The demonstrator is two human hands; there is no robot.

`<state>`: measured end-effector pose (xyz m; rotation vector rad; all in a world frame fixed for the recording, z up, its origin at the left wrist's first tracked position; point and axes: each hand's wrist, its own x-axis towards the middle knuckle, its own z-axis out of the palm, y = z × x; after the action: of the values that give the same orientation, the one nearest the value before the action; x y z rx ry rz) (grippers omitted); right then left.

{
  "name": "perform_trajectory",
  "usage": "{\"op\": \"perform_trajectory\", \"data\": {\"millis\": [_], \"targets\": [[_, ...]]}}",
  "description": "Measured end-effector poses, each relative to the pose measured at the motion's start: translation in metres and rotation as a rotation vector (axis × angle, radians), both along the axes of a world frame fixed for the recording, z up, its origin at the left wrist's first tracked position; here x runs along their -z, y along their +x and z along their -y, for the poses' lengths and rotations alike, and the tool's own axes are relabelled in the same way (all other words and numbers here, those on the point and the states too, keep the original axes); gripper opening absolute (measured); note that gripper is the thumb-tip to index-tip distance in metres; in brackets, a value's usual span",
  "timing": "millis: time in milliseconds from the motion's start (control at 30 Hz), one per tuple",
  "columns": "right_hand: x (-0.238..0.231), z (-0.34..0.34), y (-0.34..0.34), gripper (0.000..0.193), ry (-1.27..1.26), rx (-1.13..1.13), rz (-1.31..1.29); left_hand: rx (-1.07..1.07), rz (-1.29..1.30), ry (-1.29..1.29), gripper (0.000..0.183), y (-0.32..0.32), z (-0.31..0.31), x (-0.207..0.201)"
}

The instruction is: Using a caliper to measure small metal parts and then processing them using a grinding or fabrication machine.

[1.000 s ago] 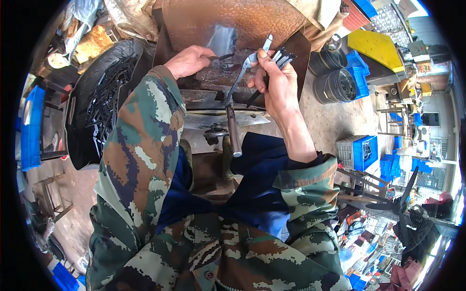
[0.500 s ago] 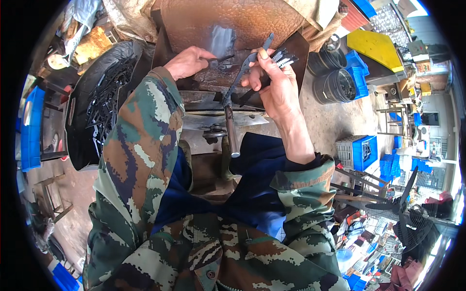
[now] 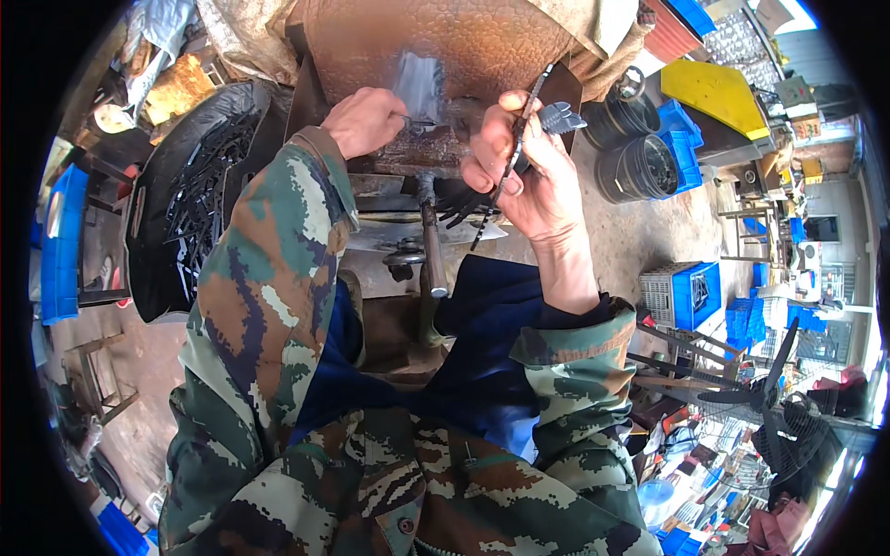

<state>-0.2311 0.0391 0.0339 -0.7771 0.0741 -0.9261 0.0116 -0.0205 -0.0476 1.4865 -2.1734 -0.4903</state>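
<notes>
My left hand (image 3: 369, 122) is closed over the brown metal bench top (image 3: 431, 153), its fingertips pinching a small dark thin piece (image 3: 419, 121) that they mostly hide. To the right, my right hand (image 3: 538, 171) grips a bundle of dark flat strips (image 3: 563, 118); their grey, notched ends stick out past the thumb, and more dark ends fan out below the palm. One long, thin dark strip (image 3: 507, 165) with light marks along its edge stands slantwise across those fingers. Between the hands a round metal bar (image 3: 433, 243) projects from the bench toward me.
A black-lined tub (image 3: 206, 204) of dark strips stands at left. Behind the bench hangs a brown textured sheet (image 3: 417, 37). Dark buckets (image 3: 640, 165), a blue crate (image 3: 695, 295) and a fan (image 3: 765, 398) stand at right.
My right hand has turned and shifted slightly right, and the long strip in it now shows edge-on. My left fingers have curled in over the bench, hiding most of the dark piece.
</notes>
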Motion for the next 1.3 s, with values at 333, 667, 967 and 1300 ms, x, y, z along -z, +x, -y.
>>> {"op": "perform_trajectory", "data": {"millis": [333, 667, 967, 1300], "targets": [[0.004, -0.003, 0.003, 0.03, -0.067, -0.069, 0.083, -0.036, -0.015, 0.049, 0.022, 0.002, -0.005, -0.014], [0.008, -0.003, 0.008, 0.025, 0.034, 0.073, -0.073, -0.091, -0.123, -0.024, 0.022, 0.016, 0.003, -0.027], [0.044, -0.017, 0.0, 0.024, 0.226, 0.378, -0.576, 0.033, -0.226, -0.154, 0.019, 0.027, 0.009, -0.014], [0.062, -0.078, -0.014, 0.037, -1.038, 0.564, -1.265, -0.024, -0.28, 0.025, 0.02, 0.013, -0.011, -0.042]]}}
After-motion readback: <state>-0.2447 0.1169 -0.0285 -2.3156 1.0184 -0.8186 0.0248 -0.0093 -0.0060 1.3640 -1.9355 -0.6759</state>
